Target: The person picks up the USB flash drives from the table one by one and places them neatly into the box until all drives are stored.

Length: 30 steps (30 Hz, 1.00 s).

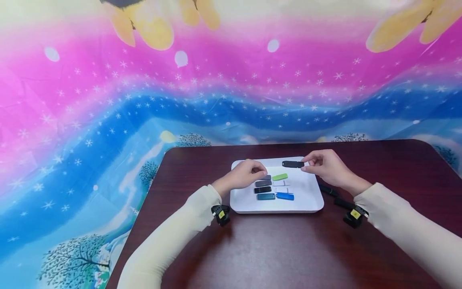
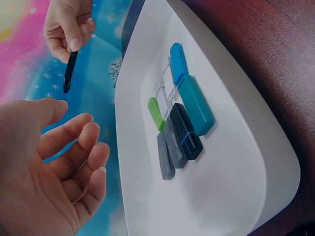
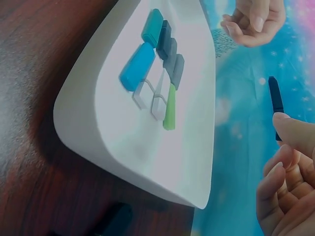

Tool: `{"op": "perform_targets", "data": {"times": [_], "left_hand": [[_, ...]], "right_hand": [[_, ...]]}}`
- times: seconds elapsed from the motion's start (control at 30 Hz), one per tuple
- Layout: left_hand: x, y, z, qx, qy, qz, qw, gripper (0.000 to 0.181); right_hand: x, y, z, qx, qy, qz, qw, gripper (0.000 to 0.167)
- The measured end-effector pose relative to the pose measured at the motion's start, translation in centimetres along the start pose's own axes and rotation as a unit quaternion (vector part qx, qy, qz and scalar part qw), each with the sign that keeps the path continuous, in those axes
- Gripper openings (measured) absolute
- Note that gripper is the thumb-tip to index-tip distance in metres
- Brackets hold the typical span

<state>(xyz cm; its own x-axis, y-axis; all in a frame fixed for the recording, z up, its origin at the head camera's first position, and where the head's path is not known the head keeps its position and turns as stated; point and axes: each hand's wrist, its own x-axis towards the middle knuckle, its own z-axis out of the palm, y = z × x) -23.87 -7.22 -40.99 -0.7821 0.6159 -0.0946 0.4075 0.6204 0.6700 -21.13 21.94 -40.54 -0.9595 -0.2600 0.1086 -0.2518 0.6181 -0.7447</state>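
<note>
My right hand (image 1: 328, 166) pinches one end of a black USB stick (image 1: 293, 164) between thumb and fingers, above the back right of a white tray (image 1: 306, 200). The right wrist view shows the black stick (image 3: 276, 98) held clear of the tray. My left hand (image 1: 243, 174) is over the tray's left side, fingers loosely bent and holding nothing; the left wrist view shows this hand (image 2: 54, 157) with a gap between thumb and fingers. In the tray lie two columns of sticks, among them a green one (image 1: 280, 177), a blue one (image 1: 285, 196) and a teal one (image 1: 266, 196).
Black objects (image 1: 328, 190) lie on the dark wooden table (image 1: 281, 249) beside the tray's right edge, partly beneath my right forearm. Behind the table hangs a patterned pink and blue cloth (image 1: 231, 80).
</note>
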Motion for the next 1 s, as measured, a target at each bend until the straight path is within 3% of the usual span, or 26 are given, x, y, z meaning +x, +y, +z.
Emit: {"op": "perform_targets", "data": {"times": [0.6,1.0], "left_hand": [[0.3,-1.7,-0.9,-0.003,0.017,-0.035,0.9992,0.030],[0.8,-2.1,0.0,0.010,0.013,-0.055,0.9983,0.030]], "right_hand": [[2.9,0.0,2.5,-0.019,-0.020,0.039,0.9989,0.024],[4.2,0.6,4.0,-0.019,-0.038,0.069,0.9968,0.024]]}}
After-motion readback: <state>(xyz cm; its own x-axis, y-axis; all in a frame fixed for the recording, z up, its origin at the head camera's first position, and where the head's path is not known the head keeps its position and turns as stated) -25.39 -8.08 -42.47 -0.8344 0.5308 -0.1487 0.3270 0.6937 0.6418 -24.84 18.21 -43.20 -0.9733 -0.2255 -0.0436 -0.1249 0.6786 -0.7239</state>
